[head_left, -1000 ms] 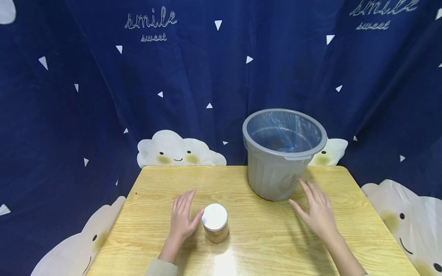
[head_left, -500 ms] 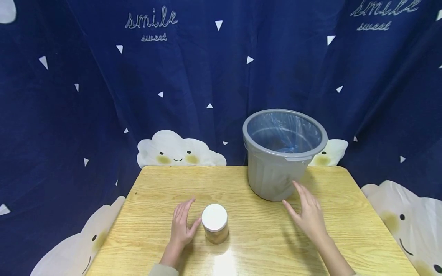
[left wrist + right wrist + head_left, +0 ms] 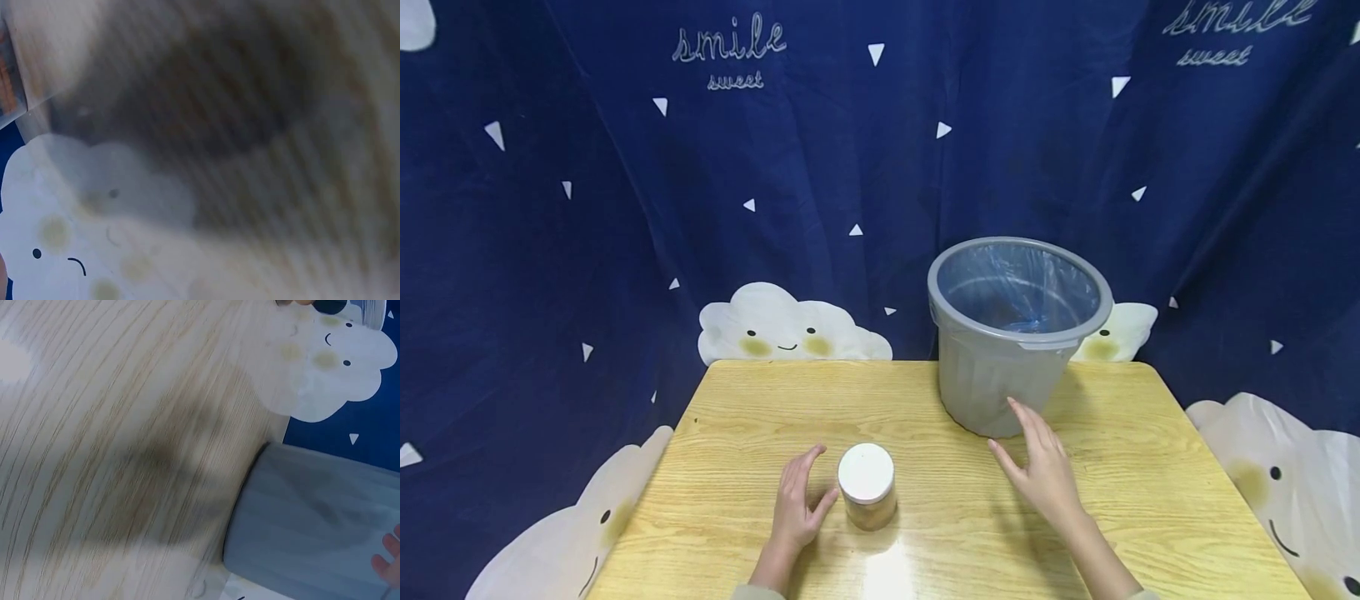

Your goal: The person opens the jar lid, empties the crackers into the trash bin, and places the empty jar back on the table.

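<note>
A jar (image 3: 867,473) with a flat white lid and see-through sides stands upright on the table. Just left of it hovers my left hand (image 3: 797,504), thumb apart from the fingers, near the jar's side and holding nothing. My right hand (image 3: 1047,477) is in the air to the jar's right, fingers spread and nothing in them. Behind that hand stands a grey bin (image 3: 992,379) lined with a thin clear bag. Fingertips (image 3: 390,550) of the right hand show at the edge of the right wrist view, in front of the bin (image 3: 306,525).
The wooden table (image 3: 760,408) has rounded far corners. A dark blue curtain (image 3: 820,167) with white clouds and triangles hangs behind it and at both sides. Mostly blurred tabletop (image 3: 325,187) fills the left wrist view.
My right hand has moved left and slightly nearer, away from the bin's right side and toward the jar. The left hand has drawn back a little. Jar and bin stay put.
</note>
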Demonstrator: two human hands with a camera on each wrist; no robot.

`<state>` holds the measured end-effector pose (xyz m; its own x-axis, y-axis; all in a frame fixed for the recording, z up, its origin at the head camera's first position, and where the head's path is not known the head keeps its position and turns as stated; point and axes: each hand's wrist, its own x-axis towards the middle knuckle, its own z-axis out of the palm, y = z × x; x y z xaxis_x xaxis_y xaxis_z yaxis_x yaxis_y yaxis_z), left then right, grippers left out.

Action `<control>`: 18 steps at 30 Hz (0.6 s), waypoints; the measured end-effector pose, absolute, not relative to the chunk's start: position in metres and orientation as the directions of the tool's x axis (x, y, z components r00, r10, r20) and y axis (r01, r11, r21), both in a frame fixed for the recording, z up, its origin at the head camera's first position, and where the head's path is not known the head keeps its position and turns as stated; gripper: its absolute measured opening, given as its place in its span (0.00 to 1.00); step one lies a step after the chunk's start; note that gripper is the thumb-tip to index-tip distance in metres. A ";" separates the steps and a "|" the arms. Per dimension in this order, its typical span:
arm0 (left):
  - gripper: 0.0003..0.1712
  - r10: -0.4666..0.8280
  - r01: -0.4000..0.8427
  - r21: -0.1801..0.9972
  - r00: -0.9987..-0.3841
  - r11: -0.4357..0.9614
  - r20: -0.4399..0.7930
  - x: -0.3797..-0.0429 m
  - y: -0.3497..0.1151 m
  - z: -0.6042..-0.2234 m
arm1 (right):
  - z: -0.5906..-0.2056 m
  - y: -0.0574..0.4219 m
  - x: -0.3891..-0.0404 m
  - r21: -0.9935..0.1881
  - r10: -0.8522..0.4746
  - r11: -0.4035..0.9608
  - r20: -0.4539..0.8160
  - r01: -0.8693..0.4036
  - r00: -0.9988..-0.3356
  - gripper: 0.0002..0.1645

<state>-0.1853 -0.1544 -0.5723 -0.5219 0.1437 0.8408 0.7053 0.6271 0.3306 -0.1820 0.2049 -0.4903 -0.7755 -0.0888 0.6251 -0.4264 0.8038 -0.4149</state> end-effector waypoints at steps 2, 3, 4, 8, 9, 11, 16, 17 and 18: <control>0.39 0.153 0.702 0.353 -0.548 0.619 0.822 -0.183 -0.155 -0.576 | -0.492 0.201 -0.182 -0.417 -0.094 0.798 0.627 -0.435 -0.773 0.44; 0.39 0.157 0.700 0.367 -0.563 0.613 0.811 -0.182 -0.155 -0.578 | -0.492 0.199 -0.183 -0.417 -0.096 0.797 0.627 -0.437 -0.773 0.44; 0.39 0.158 0.698 0.388 -0.580 0.603 0.799 -0.181 -0.155 -0.579 | -0.493 0.197 -0.183 -0.419 -0.098 0.794 0.627 -0.440 -0.773 0.44; 0.43 0.160 0.688 0.455 -0.632 0.566 0.758 -0.177 -0.156 -0.586 | -0.495 0.189 -0.183 -0.419 -0.124 0.783 0.619 -0.459 -0.776 0.43; 0.44 0.162 0.688 0.469 -0.642 0.554 0.749 -0.176 -0.156 -0.587 | -0.495 0.187 -0.183 -0.415 -0.133 0.783 0.616 -0.464 -0.776 0.43; 0.46 0.168 0.692 0.494 -0.654 0.526 0.737 -0.175 -0.156 -0.590 | -0.496 0.183 -0.183 -0.411 -0.151 0.780 0.609 -0.472 -0.779 0.43; 0.49 0.191 0.691 0.543 -0.685 0.477 0.703 -0.173 -0.154 -0.593 | -0.499 0.172 -0.183 -0.420 -0.171 0.770 0.589 -0.480 -0.790 0.43; 0.50 0.198 0.688 0.548 -0.690 0.475 0.696 -0.173 -0.154 -0.593 | -0.500 0.170 -0.182 -0.424 -0.171 0.769 0.585 -0.479 -0.792 0.43; 0.50 0.203 0.685 0.555 -0.698 0.473 0.687 -0.172 -0.154 -0.593 | -0.500 0.168 -0.182 -0.428 -0.173 0.766 0.583 -0.480 -0.794 0.43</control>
